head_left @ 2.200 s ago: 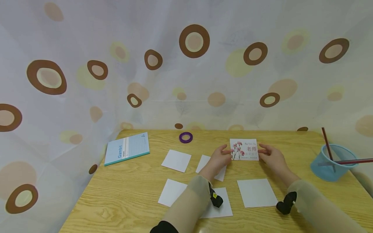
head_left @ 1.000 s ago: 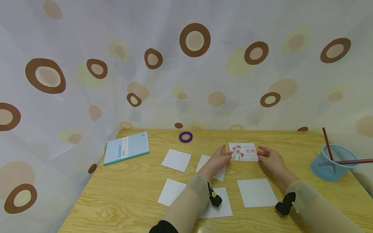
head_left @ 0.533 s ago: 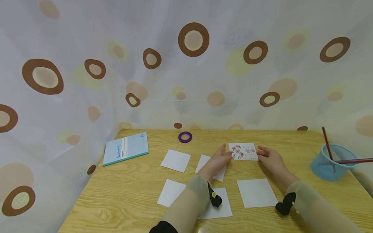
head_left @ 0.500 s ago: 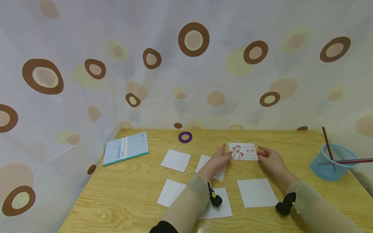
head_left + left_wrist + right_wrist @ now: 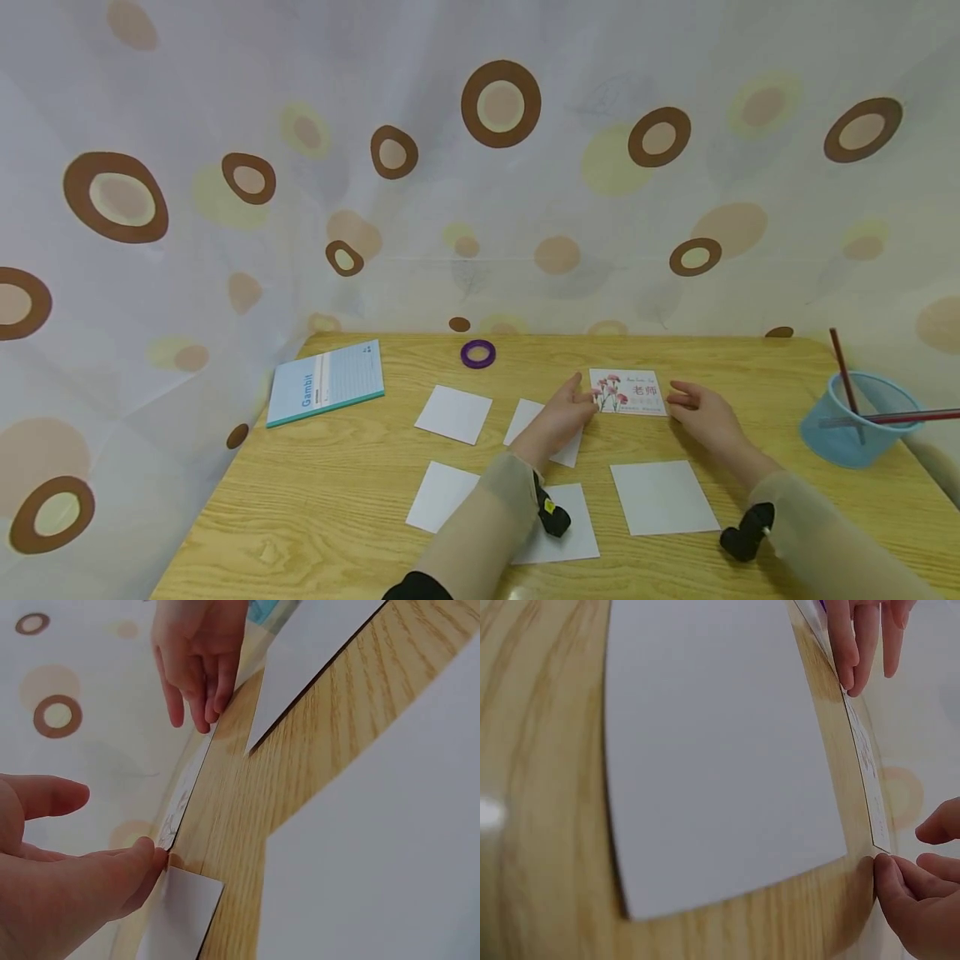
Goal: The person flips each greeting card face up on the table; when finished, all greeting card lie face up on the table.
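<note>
While the flowered card lay flat on the wooden surface just right of the frame's centre in the head view, the left hand touched its left edge and the right hand sat at its right edge. In the left wrist view, the left hand's grip was loose, its thumb tip pressed against the near corner of the card and its fingers barely bent. In the right wrist view, the right hand's fingertips met the corner of the card at the lower right of the frame; whether they pinched it or only touched it I could not tell.

Four blank white cards lay around the forearms: one left of centre, one at the lower right beneath the right hand, one at the lower left, and one partly under the left sleeve. A blue notebook sat toward the left of the surface, a purple tape ring near its far edge, and a blue mesh cup with pencils at the far right.
</note>
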A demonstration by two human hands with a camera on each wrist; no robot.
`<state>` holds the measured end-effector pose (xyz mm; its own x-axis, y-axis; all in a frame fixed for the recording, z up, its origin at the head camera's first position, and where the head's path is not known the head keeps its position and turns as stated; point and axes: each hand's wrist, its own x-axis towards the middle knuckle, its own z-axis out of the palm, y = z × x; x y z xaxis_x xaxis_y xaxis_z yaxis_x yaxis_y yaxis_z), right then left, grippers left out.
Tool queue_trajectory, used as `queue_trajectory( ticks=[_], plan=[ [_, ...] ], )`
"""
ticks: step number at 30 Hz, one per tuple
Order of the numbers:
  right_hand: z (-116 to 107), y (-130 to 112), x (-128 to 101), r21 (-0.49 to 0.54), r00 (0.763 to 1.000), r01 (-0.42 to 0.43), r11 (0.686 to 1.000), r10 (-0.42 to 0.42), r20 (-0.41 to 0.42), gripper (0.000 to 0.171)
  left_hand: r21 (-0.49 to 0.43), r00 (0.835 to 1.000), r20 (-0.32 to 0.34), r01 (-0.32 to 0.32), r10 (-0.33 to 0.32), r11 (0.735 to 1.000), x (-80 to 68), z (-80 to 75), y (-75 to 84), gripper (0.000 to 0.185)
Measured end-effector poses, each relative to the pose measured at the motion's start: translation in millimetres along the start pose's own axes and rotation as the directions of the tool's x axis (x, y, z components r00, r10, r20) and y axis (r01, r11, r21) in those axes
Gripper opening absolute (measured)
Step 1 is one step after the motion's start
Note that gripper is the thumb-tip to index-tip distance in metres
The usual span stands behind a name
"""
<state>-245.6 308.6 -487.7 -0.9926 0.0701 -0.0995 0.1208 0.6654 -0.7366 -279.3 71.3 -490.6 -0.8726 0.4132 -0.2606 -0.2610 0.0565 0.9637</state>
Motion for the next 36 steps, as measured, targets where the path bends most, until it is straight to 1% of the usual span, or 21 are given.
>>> queue_trajectory(
  ticks=[3, 6, 9, 15, 18, 21, 22, 27, 30, 34, 36],
  plan=[
    [-3.8, 2.3, -2.9, 0.001, 1.000, 0.007, 1.000, -0.007, 0.016, 0.055, 0.009, 1.000, 0.007, 0.007, -0.007, 1.000, -4.0, 0.5, 2.1, 0.072],
    [-8.0, 1.2, -7.6, 0.010, 0.999, 0.014, 1.000, -0.014, 0.043, 0.055, 0.036, 1.000, -0.001, 0.018, -0.018, 0.999, -9.3, 0.4, 4.7, 0.072],
    [-12.0, -1.6, -13.2, -0.004, 0.997, 0.022, 1.000, -0.022, 0.067, 0.056, 0.051, 1.000, -0.013, 0.025, -0.024, 0.998, -13.9, -1.0, 5.9, 0.072],
    [-21.3, -0.7, -22.7, -0.020, 0.991, 0.046, 0.999, -0.043, 0.127, 0.060, 0.114, 0.999, -0.023, 0.041, -0.039, 0.993, -22.9, -4.4, 8.6, 0.071],
    [-25.4, 1.9, -26.4, 0.002, 0.984, 0.039, 0.999, -0.039, 0.174, 0.061, 0.087, 0.999, 0.009, 0.038, -0.039, 0.995, -27.5, -4.9, 9.9, 0.072],
    [-28.4, 4.6, -29.0, 0.042, 0.977, 0.033, 0.999, -0.041, 0.211, 0.063, -0.005, 0.998, 0.033, 0.049, -0.049, 0.999, -31.9, -4.9, 10.1, 0.073],
    [-29.1, 5.5, -29.8, 0.063, 0.975, 0.026, 0.998, -0.039, 0.221, 0.063, -0.028, 0.998, 0.036, 0.053, -0.052, 0.998, -33.2, -4.7, 9.7, 0.073],
    [-31.9, 9.3, -33.7, 0.101, 0.969, 0.021, 0.995, -0.045, 0.243, 0.067, -0.122, 0.995, 0.022, 0.096, -0.094, 0.988, -40.6, -2.3, 7.0, 0.072],
    [-33.4, 10.0, -37.9, 0.123, 0.968, 0.005, 0.992, -0.036, 0.249, 0.069, -0.130, 0.994, 0.022, 0.107, -0.105, 0.986, -45.2, 0.2, 6.2, 0.073],
    [-36.2, 9.9, -43.8, 0.149, 0.963, -0.018, 0.989, -0.023, 0.267, 0.070, -0.088, 0.994, 0.020, 0.112, -0.111, 0.990, -51.1, 2.0, 6.8, 0.072],
    [-37.6, 9.7, -46.2, 0.156, 0.961, -0.027, 0.987, -0.017, 0.278, 0.071, -0.084, 0.993, 0.022, 0.114, -0.113, 0.990, -52.9, 2.3, 6.7, 0.072]
  ],
)
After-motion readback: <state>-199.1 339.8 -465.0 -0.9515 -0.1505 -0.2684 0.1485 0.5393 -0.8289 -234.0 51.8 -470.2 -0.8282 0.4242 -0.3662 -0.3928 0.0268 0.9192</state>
